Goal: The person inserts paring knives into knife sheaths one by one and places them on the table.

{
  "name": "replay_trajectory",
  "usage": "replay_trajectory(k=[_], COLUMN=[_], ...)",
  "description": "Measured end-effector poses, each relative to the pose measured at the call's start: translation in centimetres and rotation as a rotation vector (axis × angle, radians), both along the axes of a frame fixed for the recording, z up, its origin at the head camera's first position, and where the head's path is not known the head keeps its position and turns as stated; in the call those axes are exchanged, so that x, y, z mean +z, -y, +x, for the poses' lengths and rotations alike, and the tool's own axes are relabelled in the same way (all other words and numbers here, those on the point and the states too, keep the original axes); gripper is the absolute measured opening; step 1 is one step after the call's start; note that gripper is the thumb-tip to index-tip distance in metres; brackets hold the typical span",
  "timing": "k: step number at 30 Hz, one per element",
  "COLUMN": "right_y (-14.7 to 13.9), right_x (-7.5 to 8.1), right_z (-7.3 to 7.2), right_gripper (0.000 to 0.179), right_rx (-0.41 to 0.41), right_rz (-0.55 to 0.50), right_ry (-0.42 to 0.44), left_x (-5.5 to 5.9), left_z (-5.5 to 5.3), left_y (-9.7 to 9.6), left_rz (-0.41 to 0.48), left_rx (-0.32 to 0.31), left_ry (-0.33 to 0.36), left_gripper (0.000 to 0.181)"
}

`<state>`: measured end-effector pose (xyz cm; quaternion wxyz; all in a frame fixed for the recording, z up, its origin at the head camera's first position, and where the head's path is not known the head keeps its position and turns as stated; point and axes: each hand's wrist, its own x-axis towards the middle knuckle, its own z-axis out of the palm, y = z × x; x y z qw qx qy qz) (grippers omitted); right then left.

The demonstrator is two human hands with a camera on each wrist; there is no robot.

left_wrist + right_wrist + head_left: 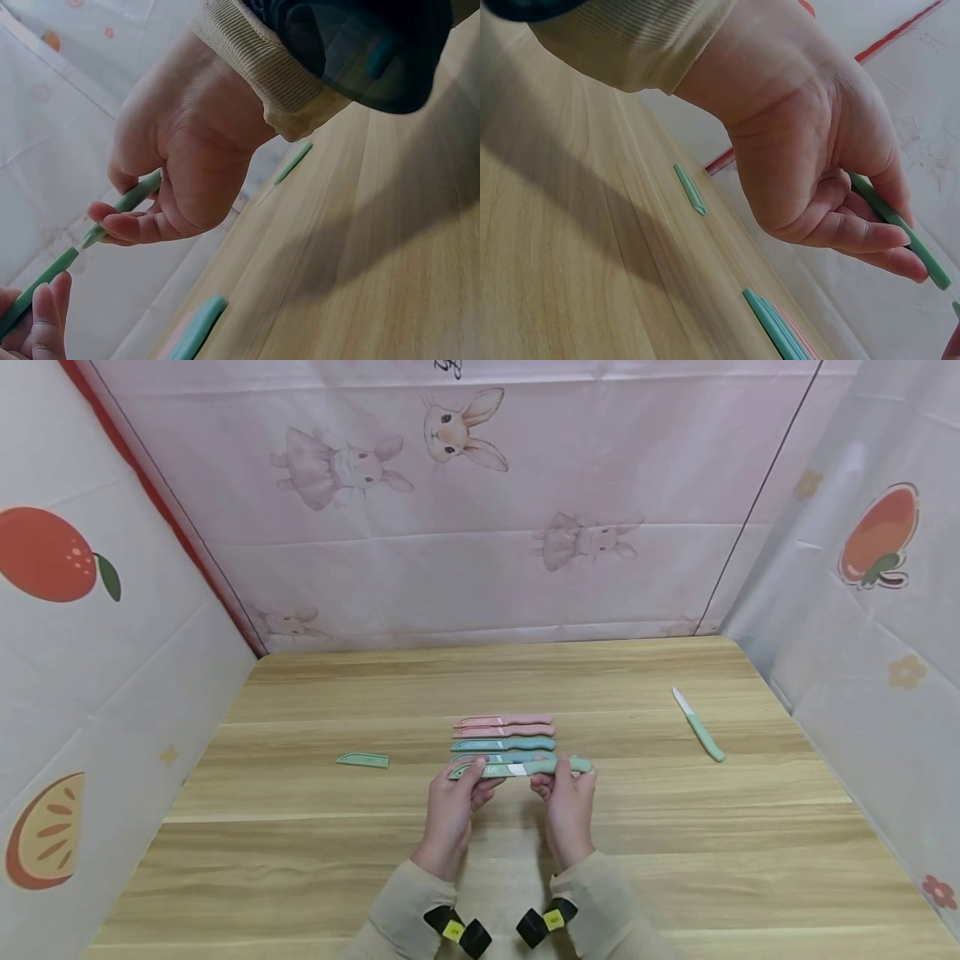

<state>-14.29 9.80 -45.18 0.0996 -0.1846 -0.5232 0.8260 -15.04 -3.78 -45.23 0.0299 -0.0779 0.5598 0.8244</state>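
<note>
Both hands hold a green-handled paring knife above the table, its blade partly inside a green sheath. My left hand (448,814) pinches the green sheath (495,771) between thumb and fingers. My right hand (570,817) pinches the green handle (538,767); a short white stretch of blade (517,769) shows between handle and sheath. The left wrist view shows the right hand (187,157) large, curled on the handle. In the right wrist view the left hand (810,142) grips the sheath. Just beyond lie two blue sheathed knives (525,744), the nearer partly hidden.
Two pink sheathed knives (525,720) lie behind the blue ones in a parallel row. A loose green sheath (363,760) is on the left of the wooden table (300,860). Off to the right lies an unsheathed green-handled knife (705,737). Printed cloth walls enclose three sides.
</note>
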Motion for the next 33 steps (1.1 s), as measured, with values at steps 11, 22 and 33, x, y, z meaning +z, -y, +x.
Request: replay_trajectory(k=[11, 22, 33], right_y=[0.3, 0.5, -0.7], right_x=[-0.2, -0.2, 0.0], right_z=[0.1, 0.3, 0.1], right_gripper=[0.012, 0.017, 0.022], right_rx=[-0.015, 0.007, 0.024], right_rz=[-0.009, -0.003, -0.127], right_ry=[-0.019, -0.008, 0.003], left_x=[-0.1, -0.2, 0.3], left_z=[0.0, 0.3, -0.1], left_y=[-0.2, -0.5, 0.1], left_rz=[-0.01, -0.029, -0.02], left_rx=[0.007, -0.014, -0.056], left_ry=[0.032, 0.003, 0.054], left_gripper=[0.029, 0.034, 0.022])
